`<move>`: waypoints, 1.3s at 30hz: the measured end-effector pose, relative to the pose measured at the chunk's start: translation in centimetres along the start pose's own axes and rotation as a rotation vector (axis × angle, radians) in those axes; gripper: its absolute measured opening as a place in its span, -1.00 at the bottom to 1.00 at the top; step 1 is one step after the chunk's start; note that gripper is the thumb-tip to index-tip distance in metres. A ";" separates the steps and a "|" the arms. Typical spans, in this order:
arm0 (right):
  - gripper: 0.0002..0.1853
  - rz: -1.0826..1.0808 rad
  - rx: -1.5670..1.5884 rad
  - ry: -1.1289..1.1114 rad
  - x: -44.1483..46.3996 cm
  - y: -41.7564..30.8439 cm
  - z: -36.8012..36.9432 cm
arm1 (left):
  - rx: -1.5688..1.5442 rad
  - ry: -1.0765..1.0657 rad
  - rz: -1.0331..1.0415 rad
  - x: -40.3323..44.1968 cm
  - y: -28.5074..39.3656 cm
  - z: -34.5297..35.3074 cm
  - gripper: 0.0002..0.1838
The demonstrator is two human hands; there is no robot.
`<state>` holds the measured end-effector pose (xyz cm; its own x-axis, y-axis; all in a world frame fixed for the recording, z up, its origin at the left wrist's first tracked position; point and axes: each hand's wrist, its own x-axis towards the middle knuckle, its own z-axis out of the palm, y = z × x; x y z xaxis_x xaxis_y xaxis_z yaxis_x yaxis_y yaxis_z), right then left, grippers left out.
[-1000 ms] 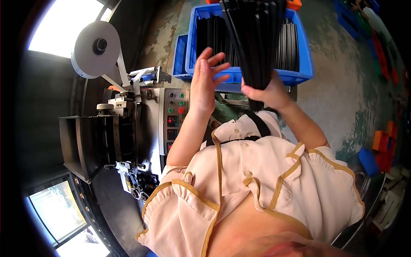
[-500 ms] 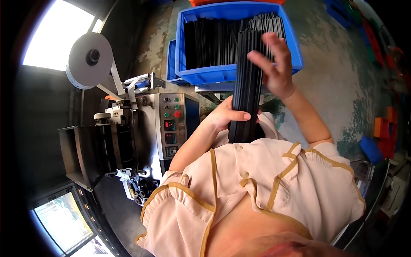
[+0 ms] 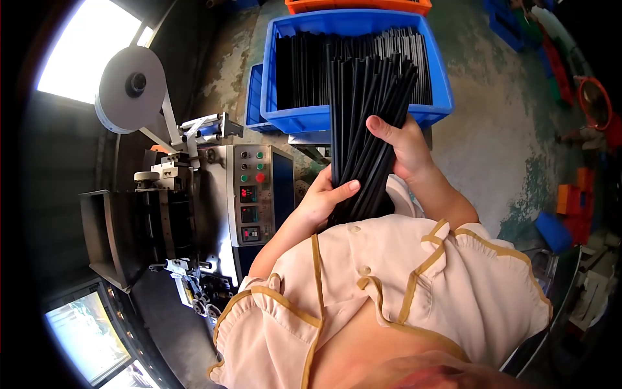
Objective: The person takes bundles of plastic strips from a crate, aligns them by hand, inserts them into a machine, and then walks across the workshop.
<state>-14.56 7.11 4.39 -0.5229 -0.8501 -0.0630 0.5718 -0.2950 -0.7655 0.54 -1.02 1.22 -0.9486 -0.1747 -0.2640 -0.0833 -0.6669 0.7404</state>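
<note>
A bundle of long thin black sticks (image 3: 366,123) stands in front of my body, fanned out at the top. My left hand (image 3: 327,196) is wrapped round its lower left side, thumb across the front. Higher up on the right side, my right hand (image 3: 403,144) grips the same bundle with its thumb in front; its other fingers are mostly hidden behind. Beyond the bundle is a blue crate (image 3: 359,21) with many more black sticks (image 3: 304,71) standing in it.
At the left stands a machine with a control panel (image 3: 249,194) and a large white reel (image 3: 131,87). An orange crate (image 3: 356,6) lies behind the blue one, and a smaller blue crate (image 3: 254,97) beside it. Orange and blue bins (image 3: 552,232) are at the right.
My right hand has come down from the bundle's top and closed on its right side. The sticks have spread from a tight, upright bundle into a fan. My left hand still holds them low.
</note>
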 end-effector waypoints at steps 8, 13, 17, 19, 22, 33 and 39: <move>-0.60 0.013 0.039 -0.008 0.2 1.2 0.8 | -0.175 0.088 0.067 -0.4 -1.4 -2.1 -0.61; -0.57 0.019 0.078 -0.016 0.0 1.8 -0.1 | -0.227 0.081 0.054 -0.6 -1.0 -2.7 -0.57; -0.58 -0.004 0.071 0.023 0.0 2.1 -0.6 | -0.224 0.024 0.053 -0.6 -0.5 -3.0 -0.53; -0.58 -0.011 0.081 0.016 0.0 2.0 -0.3 | -0.201 0.024 0.058 -0.6 -0.3 -3.1 -0.52; -0.57 -0.019 0.093 0.004 0.1 2.0 -0.3 | -0.173 0.024 0.065 -0.5 -0.3 -3.3 -0.51; -0.26 0.126 -0.033 -0.250 2.9 2.4 1.1 | 0.227 -0.040 -0.017 2.3 0.1 -1.6 -0.52; -0.39 0.088 -0.102 -0.106 3.8 2.3 0.4 | 0.020 0.093 0.019 2.9 0.6 0.6 -0.59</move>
<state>-14.94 3.00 2.65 -0.4013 -0.9134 -0.0686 0.5425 -0.1767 -0.8213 -2.43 -1.51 1.21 -0.9175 -0.2547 -0.3054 -0.0722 -0.6485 0.7578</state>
